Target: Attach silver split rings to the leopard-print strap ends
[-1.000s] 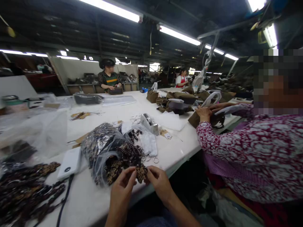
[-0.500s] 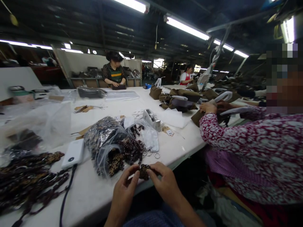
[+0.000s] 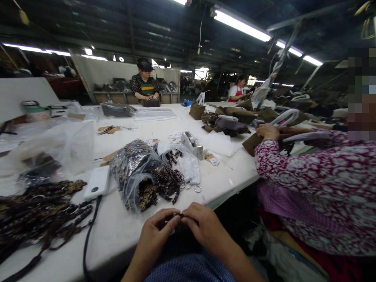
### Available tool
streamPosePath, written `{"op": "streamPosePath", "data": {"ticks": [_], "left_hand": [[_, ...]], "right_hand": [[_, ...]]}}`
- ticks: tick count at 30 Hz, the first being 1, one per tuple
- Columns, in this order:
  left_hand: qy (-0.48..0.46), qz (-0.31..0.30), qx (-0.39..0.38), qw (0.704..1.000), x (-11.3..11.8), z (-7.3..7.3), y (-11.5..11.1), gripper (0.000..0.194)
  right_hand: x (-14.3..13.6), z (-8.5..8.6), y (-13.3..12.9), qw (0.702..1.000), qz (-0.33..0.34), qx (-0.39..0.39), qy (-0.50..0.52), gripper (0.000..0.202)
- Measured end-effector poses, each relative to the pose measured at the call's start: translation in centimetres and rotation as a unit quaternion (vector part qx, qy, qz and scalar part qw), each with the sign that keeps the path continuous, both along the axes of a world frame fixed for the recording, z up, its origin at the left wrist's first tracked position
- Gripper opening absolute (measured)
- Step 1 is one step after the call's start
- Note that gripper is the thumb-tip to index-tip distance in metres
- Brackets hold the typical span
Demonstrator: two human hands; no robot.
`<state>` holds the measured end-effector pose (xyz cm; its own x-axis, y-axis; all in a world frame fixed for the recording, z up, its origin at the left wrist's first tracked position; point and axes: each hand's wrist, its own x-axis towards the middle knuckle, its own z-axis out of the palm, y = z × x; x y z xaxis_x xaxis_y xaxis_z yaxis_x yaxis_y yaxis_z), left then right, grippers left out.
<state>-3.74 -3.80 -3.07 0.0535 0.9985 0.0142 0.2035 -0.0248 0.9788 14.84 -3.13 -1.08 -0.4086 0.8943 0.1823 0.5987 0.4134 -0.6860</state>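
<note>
At the table's near edge my left hand [image 3: 160, 227] and my right hand [image 3: 202, 223] meet fingertip to fingertip, both closed in a pinch. Between them is a small dark leopard-print fabric strip [image 3: 181, 216], mostly hidden by the fingers. A shiny bit, perhaps metal, shows at my left fingertips. Just beyond my hands, a clear plastic bag [image 3: 123, 156] lies on its side, with leopard-print strips [image 3: 147, 194] at its mouth. Dark patterned strips [image 3: 170, 180] spill out beside it. Several metal rings [image 3: 198, 189] lie to the right of these.
A white power bank [image 3: 96, 182] with a black cable lies left of the bag. Piled patterned straps [image 3: 38, 215] cover the near left of the table. Behind the bag stands a tape dispenser [image 3: 190, 145]. A co-worker's patterned sleeve [image 3: 282, 156] is close on the right, by brown bags [image 3: 229, 121].
My fingertips have drawn together over the leopard-print strip, which shows less than before. The view has shifted slightly, moving the table items right and a little up.
</note>
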Motion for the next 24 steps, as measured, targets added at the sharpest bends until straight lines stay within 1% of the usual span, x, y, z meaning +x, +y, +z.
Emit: {"op": "streamPosePath", "data": {"ticks": [2,5,8,10,12,14,16,17,20,22,24], "left_hand": [[-0.002,0.010,-0.008,1.000,-0.1,-0.1,-0.1,0.024],[-0.021,0.008,-0.030,0.999,-0.2,0.0,-0.3,0.027],[-0.051,0.002,-0.061,0.997,-0.1,0.2,-0.5,0.030],[-0.068,0.008,-0.081,0.994,0.0,0.4,-0.6,0.032],[-0.074,0.024,-0.081,0.994,0.1,0.5,-0.8,0.033],[-0.065,0.049,-0.062,0.995,-0.1,0.6,-0.9,0.034],[-0.049,0.078,-0.041,0.995,-0.4,0.5,-0.9,0.034],[-0.040,0.094,-0.033,0.994,-0.6,0.4,-0.8,0.033],[-0.010,0.121,-0.005,0.993,-1.0,0.1,-0.8,0.030],[0.021,0.121,0.026,0.992,-1.0,0.0,-0.9,0.025],[0.054,0.113,0.068,0.990,-0.6,-0.1,-1.0,0.021]], "right_hand": [[0.0,0.0,-0.1,1.000,0.004,0.000,0.006,0.015],[0.1,-0.1,-0.2,1.000,0.005,-0.003,0.020,0.015],[0.2,0.0,-0.4,1.000,0.000,-0.009,0.026,0.014],[0.2,0.0,-0.4,0.999,-0.002,-0.012,0.033,0.014],[0.2,-0.1,-0.4,0.998,-0.001,-0.015,0.058,0.014],[0.2,-0.3,-0.3,0.994,-0.008,-0.023,0.110,0.015],[0.3,-0.7,0.0,0.980,-0.043,-0.052,0.187,0.018],[0.3,-0.9,0.1,0.967,-0.068,-0.073,0.233,0.021],[0.4,-1.4,0.4,0.915,-0.129,-0.135,0.357,0.035],[0.4,-1.5,0.6,0.893,-0.140,-0.158,0.397,0.033],[0.3,-1.5,0.5,0.887,-0.146,-0.169,0.405,0.031]]}}
